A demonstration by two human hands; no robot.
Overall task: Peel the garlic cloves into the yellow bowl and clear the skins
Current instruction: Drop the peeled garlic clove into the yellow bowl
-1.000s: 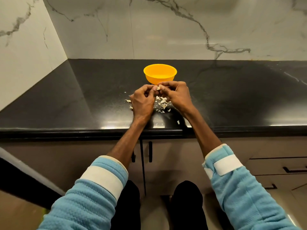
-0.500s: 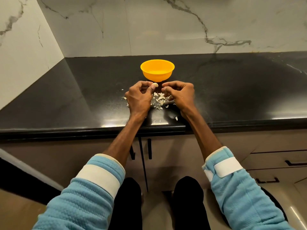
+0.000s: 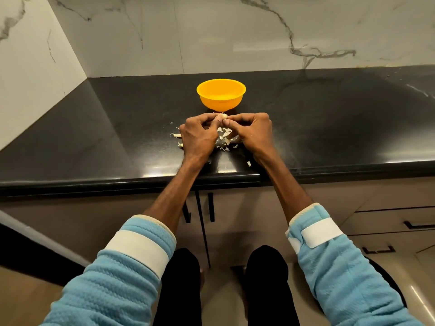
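Observation:
The yellow bowl [image 3: 221, 94] stands on the black counter, just beyond my hands; its inside is hidden from this angle. My left hand [image 3: 200, 135] and my right hand [image 3: 250, 131] meet fingertip to fingertip in front of the bowl and together pinch a pale garlic clove [image 3: 223, 116]. Both hands have their fingers curled. Loose garlic skins [image 3: 224, 140] lie scattered on the counter under and between my hands, with a few more pieces to the left [image 3: 177, 135].
The black counter [image 3: 329, 128] runs to a marble backsplash and a side wall on the left. One skin scrap [image 3: 249, 163] lies near the counter's front edge. Cabinet doors and drawer handles [image 3: 419, 225] are below.
My hands parted slightly half a second ago and have closed together again on the clove. The view has tilted a little; the bowl has not moved.

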